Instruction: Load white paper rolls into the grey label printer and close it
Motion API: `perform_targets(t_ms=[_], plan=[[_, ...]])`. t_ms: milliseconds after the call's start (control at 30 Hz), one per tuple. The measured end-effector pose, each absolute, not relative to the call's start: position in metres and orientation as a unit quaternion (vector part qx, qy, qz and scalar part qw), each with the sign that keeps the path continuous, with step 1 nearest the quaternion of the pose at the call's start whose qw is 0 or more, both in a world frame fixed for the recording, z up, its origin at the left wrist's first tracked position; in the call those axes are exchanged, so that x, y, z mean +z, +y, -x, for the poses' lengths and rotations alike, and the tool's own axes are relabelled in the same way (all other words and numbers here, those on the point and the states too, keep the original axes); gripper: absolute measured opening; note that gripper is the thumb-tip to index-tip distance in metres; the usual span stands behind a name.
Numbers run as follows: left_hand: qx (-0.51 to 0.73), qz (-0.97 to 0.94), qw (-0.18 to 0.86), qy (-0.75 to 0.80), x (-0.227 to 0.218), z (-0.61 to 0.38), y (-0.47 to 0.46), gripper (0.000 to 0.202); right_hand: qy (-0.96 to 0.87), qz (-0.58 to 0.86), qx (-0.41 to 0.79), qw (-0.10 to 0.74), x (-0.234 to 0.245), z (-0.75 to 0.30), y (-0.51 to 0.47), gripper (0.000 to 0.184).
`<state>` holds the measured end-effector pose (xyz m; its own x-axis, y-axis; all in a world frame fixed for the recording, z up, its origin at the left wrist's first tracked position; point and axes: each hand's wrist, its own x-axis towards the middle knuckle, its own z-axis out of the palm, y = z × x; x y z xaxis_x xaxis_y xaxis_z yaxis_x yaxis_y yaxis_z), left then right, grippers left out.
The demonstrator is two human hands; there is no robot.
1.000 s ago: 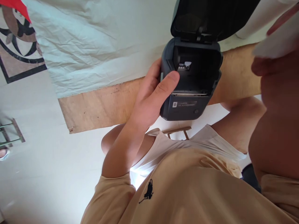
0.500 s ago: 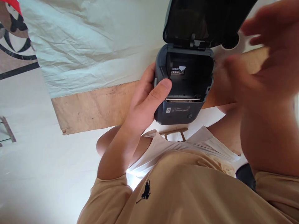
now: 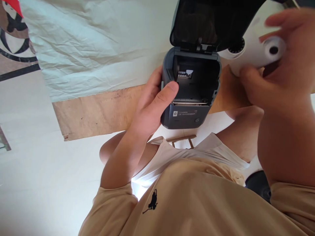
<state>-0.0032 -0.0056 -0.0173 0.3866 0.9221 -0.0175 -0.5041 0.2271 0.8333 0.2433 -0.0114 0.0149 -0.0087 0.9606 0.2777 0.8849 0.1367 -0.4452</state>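
Note:
My left hand (image 3: 152, 105) grips the left side of a small dark grey label printer (image 3: 190, 90), thumb across its front edge. The printer's lid (image 3: 211, 21) stands open and the paper bay inside is dark with a small sticker. My right hand (image 3: 278, 72) is up at the right, fingers closed around a white paper roll (image 3: 258, 54) with a dark core hole, held just right of the open lid.
A wooden table edge (image 3: 98, 111) runs under the printer, with a crumpled white sheet (image 3: 93, 49) over the table beyond it. My beige shirt (image 3: 201, 200) and white shorts fill the lower frame. Pale floor lies at the left.
My right hand has come in from the far right and steadied beside the lid with the white roll in plain sight. The printer has shifted slightly left and up in my left hand.

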Motion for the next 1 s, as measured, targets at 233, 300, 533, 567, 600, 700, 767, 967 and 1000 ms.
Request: perform_targets(t_ms=[233,300,533,567,600,700,767,967,1000], plan=[[0.477,-0.354,0.758,0.268,-0.019,0.000,-0.005,0.035,-0.700,0.642,0.054,0.310,0.005,-0.245,-0.026,0.049],[0.478,-0.348,0.757,0.277,-0.017,-0.001,-0.006,0.033,-0.696,0.628,0.096,0.335,0.004,-0.243,-0.027,0.051],[0.477,-0.328,0.762,0.290,-0.006,-0.002,-0.010,0.025,-0.684,0.655,0.080,0.310,0.004,-0.236,-0.034,0.055],[0.475,-0.328,0.761,0.295,-0.006,-0.002,-0.010,0.024,-0.690,0.646,0.093,0.313,0.005,-0.236,-0.035,0.058],[0.473,-0.329,0.760,0.300,-0.007,-0.002,-0.010,0.024,-0.699,0.638,0.096,0.309,0.005,-0.236,-0.036,0.061],[0.476,-0.344,0.755,0.292,-0.014,-0.002,-0.008,0.032,-0.720,0.625,0.059,0.297,0.005,-0.237,-0.036,0.056],[0.480,-0.346,0.754,0.284,-0.017,-0.003,-0.006,0.038,-0.729,0.616,0.047,0.293,0.005,-0.238,-0.035,0.061],[0.481,-0.341,0.759,0.278,-0.014,-0.003,-0.007,0.034,-0.704,0.668,-0.009,0.241,0.003,-0.237,-0.033,0.045],[0.482,-0.342,0.758,0.276,-0.014,-0.003,-0.007,0.034,-0.696,0.669,-0.015,0.261,0.003,-0.236,-0.033,0.045]])
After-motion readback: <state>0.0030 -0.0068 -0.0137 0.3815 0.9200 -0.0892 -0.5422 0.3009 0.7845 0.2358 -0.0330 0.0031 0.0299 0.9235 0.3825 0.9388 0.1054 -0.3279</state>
